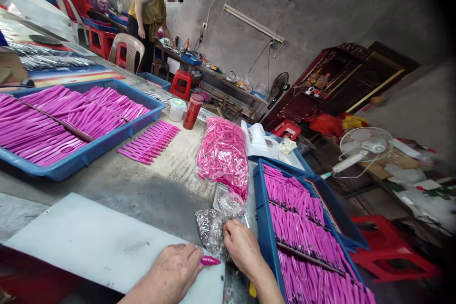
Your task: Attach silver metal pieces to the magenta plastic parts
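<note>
My left hand (174,273) rests on a white board (96,242) at the bottom of the view, its fingers closed on a small pink plastic piece (210,261). Just to its right, my right hand (240,244) reaches with pinched fingers into a clear plastic bag of small shiny metal parts (213,228). What those fingers hold is hidden. Behind that bag lies a larger clear bag full of pink pieces (224,154).
A blue tray of pink handles (261,209) stands to the right, another large blue tray (89,152) to the left. A row of pink handles (149,142), a red bottle (192,110) and a white cup (177,109) stand beyond. Two people work at far benches. A fan (365,145) sits right.
</note>
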`<control>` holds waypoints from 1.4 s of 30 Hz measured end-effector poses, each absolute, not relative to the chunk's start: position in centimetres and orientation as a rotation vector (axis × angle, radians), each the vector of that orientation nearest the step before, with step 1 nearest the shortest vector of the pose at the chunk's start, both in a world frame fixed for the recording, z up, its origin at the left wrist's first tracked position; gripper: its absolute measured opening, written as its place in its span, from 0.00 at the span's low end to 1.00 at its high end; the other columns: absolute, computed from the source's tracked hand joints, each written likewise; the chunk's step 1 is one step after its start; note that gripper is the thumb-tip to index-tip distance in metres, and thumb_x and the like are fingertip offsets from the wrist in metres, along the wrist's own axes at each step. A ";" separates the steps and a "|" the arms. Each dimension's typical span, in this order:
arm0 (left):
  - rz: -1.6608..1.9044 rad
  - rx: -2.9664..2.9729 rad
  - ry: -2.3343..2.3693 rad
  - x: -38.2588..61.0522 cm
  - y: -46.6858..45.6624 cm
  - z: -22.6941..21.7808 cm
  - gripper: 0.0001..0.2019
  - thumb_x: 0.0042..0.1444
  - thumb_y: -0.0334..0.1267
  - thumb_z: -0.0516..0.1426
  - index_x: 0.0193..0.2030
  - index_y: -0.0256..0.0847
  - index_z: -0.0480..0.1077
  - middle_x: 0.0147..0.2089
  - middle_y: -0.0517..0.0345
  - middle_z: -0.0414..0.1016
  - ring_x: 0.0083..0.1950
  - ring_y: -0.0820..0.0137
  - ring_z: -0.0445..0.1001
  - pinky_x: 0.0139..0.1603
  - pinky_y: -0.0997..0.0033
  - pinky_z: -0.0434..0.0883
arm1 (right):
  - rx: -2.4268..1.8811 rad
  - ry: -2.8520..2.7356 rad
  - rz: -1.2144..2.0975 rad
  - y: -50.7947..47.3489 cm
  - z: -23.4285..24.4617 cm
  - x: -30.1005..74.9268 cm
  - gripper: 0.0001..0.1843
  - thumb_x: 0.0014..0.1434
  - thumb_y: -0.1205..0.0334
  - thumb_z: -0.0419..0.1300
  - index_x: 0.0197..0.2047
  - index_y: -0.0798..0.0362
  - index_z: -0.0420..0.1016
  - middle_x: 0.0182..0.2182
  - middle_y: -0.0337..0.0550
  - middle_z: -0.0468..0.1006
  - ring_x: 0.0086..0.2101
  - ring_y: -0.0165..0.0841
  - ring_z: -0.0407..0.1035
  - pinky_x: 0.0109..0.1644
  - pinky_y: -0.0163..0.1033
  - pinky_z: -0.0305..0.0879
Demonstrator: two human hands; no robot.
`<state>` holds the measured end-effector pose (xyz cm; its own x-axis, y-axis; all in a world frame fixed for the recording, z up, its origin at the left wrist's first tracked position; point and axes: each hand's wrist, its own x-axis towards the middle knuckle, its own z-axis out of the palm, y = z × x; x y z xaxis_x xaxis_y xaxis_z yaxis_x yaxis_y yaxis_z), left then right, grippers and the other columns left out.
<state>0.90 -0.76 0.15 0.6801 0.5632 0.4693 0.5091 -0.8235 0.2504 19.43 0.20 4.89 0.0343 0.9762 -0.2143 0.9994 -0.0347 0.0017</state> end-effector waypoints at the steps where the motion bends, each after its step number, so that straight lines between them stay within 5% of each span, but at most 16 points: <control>1: 0.824 2.788 0.896 0.9 -0.8 0.2 0.05 0.56 0.30 0.49 0.31 0.42 0.61 0.24 0.62 0.68 0.22 0.68 0.71 0.22 0.70 0.68 | 2.146 2.073 -0.239 0.2 4.9 19.5 0.14 0.58 0.69 0.47 0.33 0.52 0.74 0.33 0.41 0.77 0.36 0.32 0.71 0.36 0.33 0.57; 16: 0.795 2.766 0.914 0.8 -0.8 0.2 0.09 0.60 0.31 0.45 0.30 0.42 0.60 0.25 0.62 0.68 0.23 0.70 0.70 0.23 0.72 0.66 | 2.099 2.006 -0.203 1.1 5.1 18.0 0.15 0.53 0.72 0.48 0.32 0.59 0.77 0.32 0.54 0.79 0.35 0.42 0.74 0.33 0.39 0.59; 42: 0.787 2.777 0.911 0.8 -0.9 0.2 0.07 0.59 0.31 0.46 0.31 0.42 0.59 0.25 0.62 0.67 0.23 0.69 0.70 0.23 0.71 0.64 | 2.394 2.232 -0.652 -1.3 6.9 19.4 0.12 0.56 0.69 0.48 0.24 0.53 0.66 0.24 0.36 0.69 0.28 0.29 0.65 0.32 0.31 0.56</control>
<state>0.77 -0.90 0.18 0.6847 0.5802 0.4411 0.5208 -0.8129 0.2608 19.43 -1.34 6.93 0.0386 0.9883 -0.1473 0.9123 -0.0950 -0.3983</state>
